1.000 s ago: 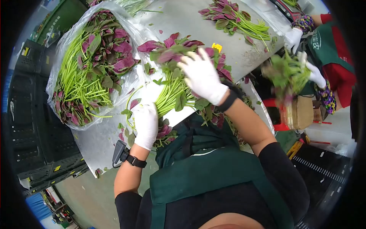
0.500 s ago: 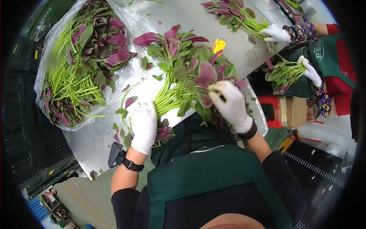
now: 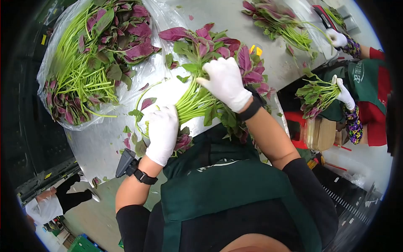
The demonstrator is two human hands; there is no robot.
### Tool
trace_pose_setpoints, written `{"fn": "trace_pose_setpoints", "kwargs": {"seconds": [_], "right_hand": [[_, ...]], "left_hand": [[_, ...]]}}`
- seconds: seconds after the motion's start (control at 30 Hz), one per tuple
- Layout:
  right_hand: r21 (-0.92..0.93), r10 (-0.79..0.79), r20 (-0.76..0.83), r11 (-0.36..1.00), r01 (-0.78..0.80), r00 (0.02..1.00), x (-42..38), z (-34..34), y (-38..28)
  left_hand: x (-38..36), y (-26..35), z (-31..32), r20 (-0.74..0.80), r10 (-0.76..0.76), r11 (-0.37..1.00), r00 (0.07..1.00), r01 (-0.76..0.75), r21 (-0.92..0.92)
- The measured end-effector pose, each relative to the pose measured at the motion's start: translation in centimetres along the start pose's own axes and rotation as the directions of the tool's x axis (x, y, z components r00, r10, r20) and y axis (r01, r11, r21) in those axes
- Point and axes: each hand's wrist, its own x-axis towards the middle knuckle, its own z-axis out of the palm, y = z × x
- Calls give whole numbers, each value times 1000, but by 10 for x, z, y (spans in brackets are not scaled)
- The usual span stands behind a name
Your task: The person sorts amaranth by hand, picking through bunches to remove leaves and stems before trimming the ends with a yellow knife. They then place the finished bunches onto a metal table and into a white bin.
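Note:
A bunch of red amaranth [image 3: 195, 103], with green stems and purple-green leaves, lies across the metal table in front of me. My left hand [image 3: 161, 132], in a white glove, is closed around the lower ends of its stems. Over the leafy part is my gloved right hand [image 3: 224, 82], its fingers curled down against the leaves and its thumb pointing left; what its fingertips hold, if anything, is hidden. Loose leaves [image 3: 149, 103] lie around my left hand.
A clear plastic bag [image 3: 44, 77] holds a big amaranth heap [image 3: 100, 63] at left. A yellow object [image 3: 257, 50] lies behind my bunch. At right, a co-worker's gloved hand [image 3: 345, 94] grips stems, the other hand [image 3: 336, 38] near another bunch [image 3: 289, 29]. A person [image 3: 44, 208] appears lower left.
My right hand has moved left and up over the bunch, from its right side. My left hand keeps its hold. The co-worker's upper hand has left the far bunch, and the view has shifted slightly.

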Motion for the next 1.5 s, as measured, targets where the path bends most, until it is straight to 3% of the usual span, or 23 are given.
{"fn": "trace_pose_setpoints", "kwargs": {"seconds": [0.07, 0.17, 0.33, 0.43, 0.57, 0.67, 0.7, 0.73, 0.77, 0.8, 0.83, 0.87, 0.9, 0.93, 1.0, 1.03, 1.1, 1.13, 1.17, 1.23, 1.37, 1.43, 1.5], "right_hand": [[233, -1, -158, 972, 38, 987, -15, 3, 12], [424, 149, -114, 902, -88, 982, -45, 4, 25], [459, 163, -258, 888, -28, 952, -65, 1, 18], [561, 245, -235, 824, -74, 940, -58, -14, 16], [501, 163, -297, 865, 8, 941, -53, -22, 17], [810, 435, -180, 575, -118, 882, -58, -37, 7], [838, 539, -95, 497, -225, 837, -65, -40, 17], [926, 664, -17, 294, -239, 748, -67, -54, 26], [982, 576, -93, -81, 170, 812, -72, -52, 56], [914, 667, 19, -314, 258, 745, -76, -69, 73], [849, 512, 7, -457, 265, 859, -84, -83, 104], [843, 493, -40, -450, 294, 869, -80, -105, 105], [861, 522, 11, -439, 257, 853, -79, -123, 104], [846, 325, 29, -512, 150, 945, -74, -130, 114], [966, 225, 165, -234, -111, 960, -64, -136, 111], [952, 369, 232, 104, -288, 900, -52, -133, 83], [656, 52, 151, 742, -140, 987, -18, -84, 1], [511, 8, 146, 856, -83, 989, -18, -52, -8], [348, -36, 147, 937, -18, 989, -20, -21, -9], [118, 25, 312, 991, -65, 950, -17, -4, -13], [147, 20, 319, 987, -71, 947, -18, -6, -8], [263, 53, 219, 958, -112, 974, -23, -9, -2], [333, 62, 116, 938, -98, 991, -30, -9, 6]], "left_hand": [[-2, 1, 2, 7, -8, 1000, 1000, 8, -22], [-1, 0, 1, 25, -25, 995, 999, 27, -93], [-2, -2, -2, -17, 2, 996, 1000, -4, -84], [-1, -2, -3, -28, 8, 995, 1000, -11, -97], [-2, -1, -1, -39, 3, 995, 999, -7, -101], [-1, -1, -4, -20, -17, 994, 1000, 15, -112], [-2, 0, -4, -22, -21, 993, 1000, 19, -114], [-2, 0, -3, -24, -25, 993, 999, 22, -115], [-3, 1, -2, -28, -29, 993, 999, 25, -116], [-4, 1, -1, -23, -28, 993, 999, 25, -116], [-4, 2, 0, -22, -27, 993, 999, 24, -115], [-3, 3, 1, -20, -28, 993, 999, 25, -116], [-3, 2, 1, -36, -24, 992, 999, 19, -127], [-3, 2, 1, -50, -19, 990, 999, 12, -139], [-4, 2, 2, -53, -9, 989, 999, 1, -146], [-3, 3, 3, -43, -4, 990, 999, -2, -142], [-3, 3, 7, -52, -15, 988, 999, 7, -155], [-4, 5, 11, -74, -27, 984, 997, 14, -179], [-5, 6, 15, -96, -40, 979, 995, 20, -202], [-6, 7, 17, -112, -43, 984, 993, 22, -179], [-9, 7, 17, -154, -60, 982, 986, 30, -189], [-8, 6, 18, -187, -65, 967, 980, 16, -254], [-5, 5, 10, -96, -41, 975, 995, 19, -221]]}}
